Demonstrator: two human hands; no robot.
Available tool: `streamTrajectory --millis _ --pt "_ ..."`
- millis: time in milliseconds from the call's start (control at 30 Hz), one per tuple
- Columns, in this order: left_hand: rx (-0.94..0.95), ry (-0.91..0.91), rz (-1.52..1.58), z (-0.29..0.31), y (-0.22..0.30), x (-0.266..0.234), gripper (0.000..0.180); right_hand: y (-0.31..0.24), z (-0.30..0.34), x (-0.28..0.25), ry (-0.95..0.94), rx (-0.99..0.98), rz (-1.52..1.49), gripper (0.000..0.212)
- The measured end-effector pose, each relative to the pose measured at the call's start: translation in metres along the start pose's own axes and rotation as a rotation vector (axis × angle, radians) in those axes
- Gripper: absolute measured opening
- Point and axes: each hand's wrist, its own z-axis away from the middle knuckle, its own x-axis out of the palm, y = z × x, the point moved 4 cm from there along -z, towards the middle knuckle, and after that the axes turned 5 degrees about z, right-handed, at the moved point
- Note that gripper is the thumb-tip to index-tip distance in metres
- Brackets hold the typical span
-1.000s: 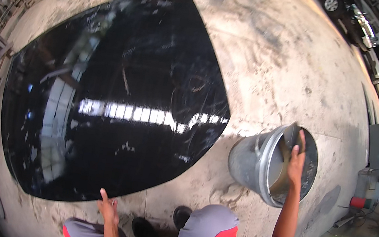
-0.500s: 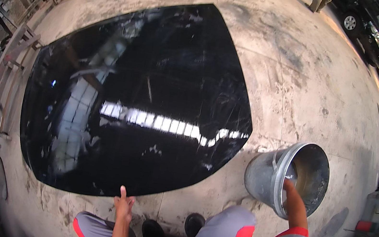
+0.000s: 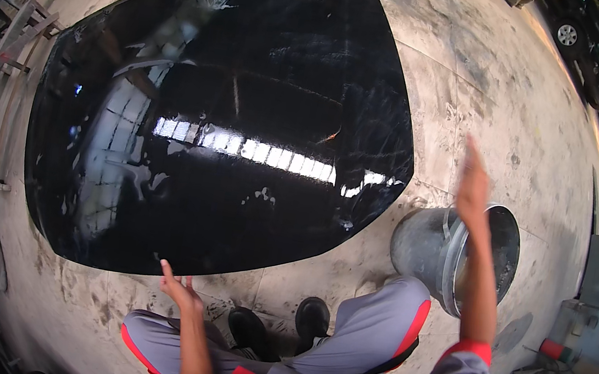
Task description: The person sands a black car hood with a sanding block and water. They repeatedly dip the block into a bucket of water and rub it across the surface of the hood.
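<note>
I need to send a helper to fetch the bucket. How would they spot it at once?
Find the big glossy black slab on the concrete floor. At its right corner, under the raised right hand, stands the bucket. It is the only round grey metal container there.

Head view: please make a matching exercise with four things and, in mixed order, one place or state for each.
Things:
1. black slab
2. metal bucket
3. right hand
4. left hand

States:
a. raised above the bucket, empty
b. glossy, flat on the floor
c. standing beside the right knee
d. open, near the slab's near edge

Pairs: 1-b, 2-c, 3-a, 4-d
</note>
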Motion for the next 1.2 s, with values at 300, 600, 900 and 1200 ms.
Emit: streamTrajectory --millis 300,600,900,1200 --pt "0.341 0.364 0.023 -0.112 0.076 -0.046 0.078 -0.156 0.036 0.237 -0.261 -0.313 0.115 0.071" --pt "0.265 0.647 -0.314 -0.109 0.072 -0.021 0.093 -0.172 -0.019 0.233 -0.146 -0.304 0.165 0.066" --pt "0.242 0.708 -0.300 -0.111 0.082 -0.038 0.090 -0.211 0.091 0.239 -0.474 -0.350 0.056 0.074" --pt "0.279 0.679 -0.283 -0.117 0.077 -0.044 0.088 -0.197 0.053 0.248 -0.268 -0.139 0.112 0.075"
